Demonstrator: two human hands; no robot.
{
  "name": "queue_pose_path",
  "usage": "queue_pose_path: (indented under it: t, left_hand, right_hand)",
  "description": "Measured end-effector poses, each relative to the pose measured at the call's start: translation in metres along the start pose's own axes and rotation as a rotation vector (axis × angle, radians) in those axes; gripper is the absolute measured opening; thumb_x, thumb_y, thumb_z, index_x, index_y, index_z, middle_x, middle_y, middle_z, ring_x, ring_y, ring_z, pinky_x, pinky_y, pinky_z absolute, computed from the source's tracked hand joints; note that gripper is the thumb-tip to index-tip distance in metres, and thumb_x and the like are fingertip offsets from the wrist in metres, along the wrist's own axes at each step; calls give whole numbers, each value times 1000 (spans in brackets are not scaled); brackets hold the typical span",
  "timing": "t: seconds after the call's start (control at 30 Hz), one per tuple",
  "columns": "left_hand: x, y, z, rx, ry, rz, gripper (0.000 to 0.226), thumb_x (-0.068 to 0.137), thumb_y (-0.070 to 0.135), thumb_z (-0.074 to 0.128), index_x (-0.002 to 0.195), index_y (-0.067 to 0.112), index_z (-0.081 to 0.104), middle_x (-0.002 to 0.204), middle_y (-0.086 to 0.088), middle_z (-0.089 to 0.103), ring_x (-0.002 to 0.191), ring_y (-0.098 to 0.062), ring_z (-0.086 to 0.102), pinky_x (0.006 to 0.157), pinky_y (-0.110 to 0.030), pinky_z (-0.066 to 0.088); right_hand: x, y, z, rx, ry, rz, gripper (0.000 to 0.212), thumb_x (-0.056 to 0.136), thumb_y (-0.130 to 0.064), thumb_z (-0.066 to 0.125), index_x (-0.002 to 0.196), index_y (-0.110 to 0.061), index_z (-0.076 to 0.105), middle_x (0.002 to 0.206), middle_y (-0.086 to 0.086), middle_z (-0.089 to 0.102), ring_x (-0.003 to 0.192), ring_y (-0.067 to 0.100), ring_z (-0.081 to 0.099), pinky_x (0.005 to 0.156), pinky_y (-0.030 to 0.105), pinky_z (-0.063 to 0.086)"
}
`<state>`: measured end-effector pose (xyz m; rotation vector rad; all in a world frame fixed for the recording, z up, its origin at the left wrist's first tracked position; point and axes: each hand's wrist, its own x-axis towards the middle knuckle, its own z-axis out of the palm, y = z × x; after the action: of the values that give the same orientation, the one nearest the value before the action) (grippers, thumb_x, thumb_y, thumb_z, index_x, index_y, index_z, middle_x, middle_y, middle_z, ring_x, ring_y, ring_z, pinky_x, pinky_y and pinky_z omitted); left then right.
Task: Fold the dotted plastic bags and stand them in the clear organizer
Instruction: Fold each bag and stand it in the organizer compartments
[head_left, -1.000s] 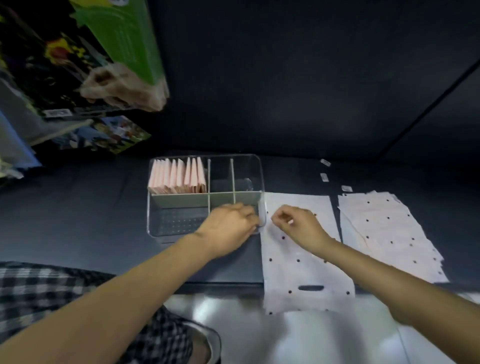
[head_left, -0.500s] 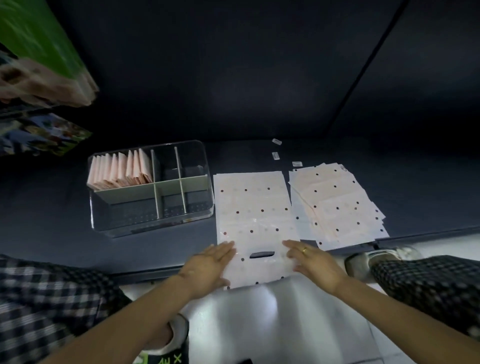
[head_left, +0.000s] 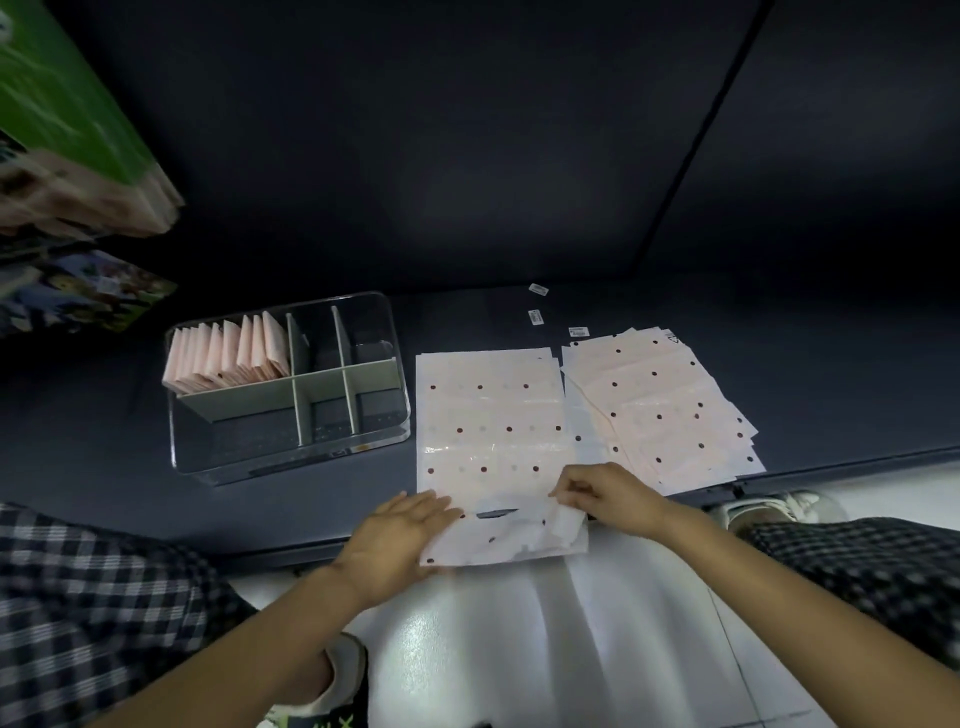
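A pale pink dotted plastic bag (head_left: 488, 415) lies flat on the dark platform, its handle end hanging over the near edge. My left hand (head_left: 400, 540) lies at the bag's near left corner with fingers straight, partly under the edge. My right hand (head_left: 602, 496) pinches the near right corner, which is lifted and creased. The clear organizer (head_left: 395, 415) stands to the left of the bag. Several folded pink bags (head_left: 228, 356) stand upright in its back left compartment. A stack of unfolded dotted bags (head_left: 660, 410) lies to the right.
Small white labels (head_left: 536, 316) lie behind the bags. Green and printed packages (head_left: 67, 156) lean at the far left. My knees in checked cloth (head_left: 78, 597) frame the white floor (head_left: 519, 649), with a shoe (head_left: 774, 506) at the right.
My right hand went from lying flat on the bag's near edge to pinching and lifting the right corner. My left hand shifted slightly at the left corner. A second ago both hands were up by the organizer.
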<state>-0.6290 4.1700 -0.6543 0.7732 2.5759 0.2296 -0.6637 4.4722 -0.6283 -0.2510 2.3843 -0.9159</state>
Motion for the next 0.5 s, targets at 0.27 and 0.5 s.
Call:
queue_pose_path:
  t: [0.27,0.5]
  left_hand:
    - [7,13,-57,-789,450,-211,8,91,25,61,95,21,67,87,14,62,76,-5,57,75,-26,46]
    - [15,21,-63,-396,777,-80,44,92,19,60,134,18,49,140,4,47,129,-9,37,107,-28,31]
  right_hand:
    - [18,-27,-40,592,-114,174,20,97,-14,49,79,-15,59,80,-2,60,71,10,54,66,19,42]
    - [66,-24,-57,733,56,357,14,94,-18,52,85,-11,60,82,9,58,68,19,55,63,25,48]
